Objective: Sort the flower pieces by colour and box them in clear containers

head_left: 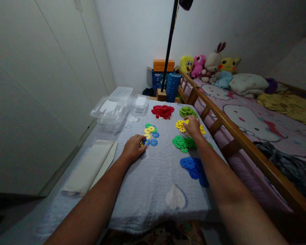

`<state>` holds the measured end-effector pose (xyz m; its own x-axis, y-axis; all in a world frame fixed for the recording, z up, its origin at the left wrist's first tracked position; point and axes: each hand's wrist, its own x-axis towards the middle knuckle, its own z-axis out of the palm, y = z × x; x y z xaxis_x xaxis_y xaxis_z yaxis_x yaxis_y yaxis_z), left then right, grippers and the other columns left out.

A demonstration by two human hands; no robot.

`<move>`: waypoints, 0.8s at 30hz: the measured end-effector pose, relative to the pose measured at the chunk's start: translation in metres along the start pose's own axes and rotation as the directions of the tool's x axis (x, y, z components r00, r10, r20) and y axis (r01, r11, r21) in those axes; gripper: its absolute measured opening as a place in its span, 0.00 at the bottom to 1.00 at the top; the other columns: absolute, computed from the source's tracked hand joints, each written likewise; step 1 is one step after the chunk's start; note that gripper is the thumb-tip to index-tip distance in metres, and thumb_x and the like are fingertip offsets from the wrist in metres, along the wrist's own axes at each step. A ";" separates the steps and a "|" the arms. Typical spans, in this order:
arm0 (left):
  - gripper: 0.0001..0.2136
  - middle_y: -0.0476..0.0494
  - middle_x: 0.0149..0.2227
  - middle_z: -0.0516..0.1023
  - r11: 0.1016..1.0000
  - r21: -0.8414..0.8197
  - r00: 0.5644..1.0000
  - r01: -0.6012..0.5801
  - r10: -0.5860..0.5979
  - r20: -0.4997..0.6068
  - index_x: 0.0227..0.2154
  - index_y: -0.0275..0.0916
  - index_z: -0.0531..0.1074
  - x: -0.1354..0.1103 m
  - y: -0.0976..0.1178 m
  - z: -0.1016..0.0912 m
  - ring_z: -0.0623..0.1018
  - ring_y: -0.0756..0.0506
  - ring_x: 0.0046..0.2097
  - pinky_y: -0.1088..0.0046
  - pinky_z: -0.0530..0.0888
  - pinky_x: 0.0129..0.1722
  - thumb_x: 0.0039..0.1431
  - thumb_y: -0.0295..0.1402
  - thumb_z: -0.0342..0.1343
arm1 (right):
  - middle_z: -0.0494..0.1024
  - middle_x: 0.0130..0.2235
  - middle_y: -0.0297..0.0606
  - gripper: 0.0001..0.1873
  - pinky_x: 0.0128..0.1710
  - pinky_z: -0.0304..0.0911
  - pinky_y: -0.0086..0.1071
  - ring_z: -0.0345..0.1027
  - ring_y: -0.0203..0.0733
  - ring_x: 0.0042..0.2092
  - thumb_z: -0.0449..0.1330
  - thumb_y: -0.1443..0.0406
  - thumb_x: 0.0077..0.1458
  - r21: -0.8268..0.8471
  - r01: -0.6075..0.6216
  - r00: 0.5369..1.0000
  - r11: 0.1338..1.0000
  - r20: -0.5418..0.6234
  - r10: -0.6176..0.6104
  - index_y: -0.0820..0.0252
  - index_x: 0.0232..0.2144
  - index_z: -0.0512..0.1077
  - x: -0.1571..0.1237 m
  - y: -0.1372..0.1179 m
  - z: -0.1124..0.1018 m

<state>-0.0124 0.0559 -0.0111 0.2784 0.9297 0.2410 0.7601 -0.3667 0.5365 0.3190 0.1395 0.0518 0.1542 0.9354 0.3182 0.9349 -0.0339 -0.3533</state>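
My left hand point(134, 149) is closed, fingers and thumb around the near-left edge of a small group of flower-shaped plastic discs. A yellow disc point(141, 143) shows between its fingertips, beside blue discs point(154, 142); further yellow point(151, 129) and green discs point(148, 125) continue the group away from me. Over a pile of yellow discs point(180, 126) my right hand point(193, 126) reaches, thumb and forefinger curled about a yellow disc. Part of that pile is hidden under the hand. Green discs point(179, 142) and blue discs point(191, 164) lie nearer, partly behind my right forearm.
Red pieces point(162, 111) and light-green pieces point(187, 111) are heaped at the far side. Clear plastic containers point(109, 110) and a folded cream cloth point(90, 166) sit on the left. A black pole point(169, 44) rises behind the table; a wooden bed rail point(229, 131) borders the right.
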 end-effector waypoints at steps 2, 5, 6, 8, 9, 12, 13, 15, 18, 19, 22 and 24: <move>0.16 0.38 0.47 0.79 1.000 -0.002 1.000 0.001 -0.001 -0.009 0.48 0.41 0.76 0.000 0.000 0.000 0.77 0.37 0.49 0.57 0.73 0.53 0.56 0.36 0.59 | 0.79 0.50 0.47 0.11 0.57 0.62 0.41 0.70 0.50 0.53 0.61 0.68 0.58 0.064 0.097 0.992 0.993 0.070 -0.102 0.60 0.44 0.78 -0.013 -0.028 0.003; 0.16 0.39 0.47 0.80 1.000 -0.017 1.000 -0.005 0.005 -0.015 0.48 0.42 0.76 -0.001 -0.001 0.000 0.77 0.37 0.50 0.57 0.73 0.53 0.56 0.36 0.60 | 0.80 0.45 0.42 0.10 0.51 0.65 0.35 0.72 0.44 0.47 0.61 0.69 0.58 0.184 0.228 0.924 0.956 0.269 -0.272 0.60 0.43 0.78 -0.043 -0.068 0.014; 0.17 0.39 0.47 0.80 1.000 -0.023 1.000 -0.008 0.008 -0.016 0.49 0.42 0.76 -0.001 -0.001 0.000 0.77 0.38 0.50 0.57 0.73 0.53 0.56 0.36 0.60 | 0.80 0.45 0.42 0.10 0.51 0.64 0.35 0.72 0.43 0.47 0.63 0.68 0.58 0.205 0.276 0.888 0.939 0.319 -0.331 0.60 0.43 0.78 -0.055 -0.079 0.019; 0.17 0.39 0.48 0.80 0.999 -0.033 1.000 -0.011 0.010 -0.014 0.49 0.41 0.76 -0.002 -0.001 0.000 0.78 0.37 0.50 0.57 0.74 0.53 0.55 0.35 0.60 | 0.80 0.47 0.43 0.12 0.53 0.63 0.35 0.71 0.44 0.50 0.65 0.66 0.57 0.201 0.344 0.839 0.917 0.374 -0.396 0.59 0.45 0.78 -0.077 -0.096 0.029; 0.18 0.38 0.48 0.79 0.999 -0.037 1.000 -0.011 0.011 -0.013 0.49 0.41 0.76 -0.002 0.000 -0.001 0.78 0.37 0.50 0.56 0.74 0.53 0.55 0.35 0.61 | 0.79 0.49 0.44 0.14 0.54 0.62 0.35 0.70 0.45 0.51 0.65 0.65 0.57 0.180 0.359 0.832 0.916 0.383 -0.401 0.60 0.47 0.78 -0.086 -0.101 0.033; 0.18 0.37 0.48 0.79 0.999 -0.036 1.000 -0.010 0.010 -0.009 0.49 0.39 0.77 -0.002 0.001 -0.001 0.77 0.36 0.50 0.56 0.74 0.54 0.56 0.35 0.61 | 0.77 0.50 0.48 0.18 0.54 0.62 0.37 0.69 0.48 0.52 0.64 0.63 0.59 0.110 0.365 0.841 0.925 0.388 -0.378 0.62 0.51 0.76 -0.102 -0.110 0.041; 0.18 0.37 0.48 0.79 0.999 -0.033 1.000 -0.008 0.008 -0.008 0.50 0.39 0.77 -0.002 0.001 -0.001 0.77 0.36 0.50 0.56 0.73 0.54 0.56 0.35 0.61 | 0.76 0.50 0.49 0.18 0.54 0.62 0.38 0.68 0.49 0.52 0.63 0.62 0.59 0.093 0.361 0.845 0.928 0.388 -0.368 0.63 0.51 0.76 -0.105 -0.111 0.043; 0.18 0.37 0.48 0.79 1.000 -0.026 1.000 -0.002 0.002 -0.010 0.50 0.40 0.77 -0.002 0.002 -0.001 0.77 0.37 0.50 0.56 0.73 0.54 0.56 0.34 0.61 | 0.76 0.50 0.50 0.17 0.54 0.62 0.39 0.68 0.50 0.52 0.62 0.63 0.60 0.070 0.352 0.851 0.933 0.392 -0.350 0.62 0.50 0.76 -0.108 -0.112 0.043; 0.17 0.38 0.48 0.79 1.000 -0.021 1.000 0.003 -0.003 -0.013 0.49 0.40 0.77 -0.002 0.001 0.000 0.78 0.37 0.50 0.57 0.74 0.54 0.56 0.35 0.61 | 0.76 0.49 0.48 0.15 0.54 0.62 0.39 0.68 0.50 0.51 0.61 0.64 0.60 0.049 0.333 0.858 0.942 0.400 -0.324 0.61 0.49 0.76 -0.110 -0.112 0.040; 0.17 0.38 0.48 0.79 1.000 -0.019 1.000 0.002 -0.002 -0.014 0.49 0.41 0.77 -0.002 0.001 0.000 0.78 0.37 0.50 0.57 0.74 0.54 0.56 0.35 0.61 | 0.76 0.49 0.48 0.15 0.53 0.63 0.39 0.68 0.50 0.51 0.61 0.65 0.59 0.044 0.328 0.861 0.944 0.398 -0.318 0.61 0.49 0.76 -0.111 -0.111 0.039; 0.17 0.39 0.48 0.79 1.000 -0.009 1.000 0.001 -0.001 -0.015 0.49 0.42 0.77 -0.001 0.000 0.001 0.78 0.38 0.50 0.58 0.74 0.54 0.56 0.35 0.61 | 0.75 0.52 0.51 0.18 0.54 0.63 0.39 0.67 0.52 0.53 0.63 0.64 0.56 0.030 0.325 0.869 0.945 0.385 -0.311 0.62 0.49 0.76 -0.114 -0.109 0.034; 0.17 0.39 0.49 0.79 1.000 -0.003 1.000 0.003 -0.003 -0.011 0.49 0.42 0.77 0.000 -0.001 0.001 0.78 0.38 0.51 0.58 0.73 0.55 0.56 0.36 0.61 | 0.75 0.51 0.51 0.18 0.54 0.62 0.38 0.67 0.52 0.53 0.64 0.64 0.55 0.023 0.328 0.867 0.944 0.390 -0.310 0.63 0.48 0.76 -0.115 -0.108 0.029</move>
<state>-0.0125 0.0560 -0.0125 0.2699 0.9303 0.2484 0.7592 -0.3642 0.5394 0.1909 0.0456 0.0274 -0.2811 0.9587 0.0428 0.9261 0.2827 -0.2499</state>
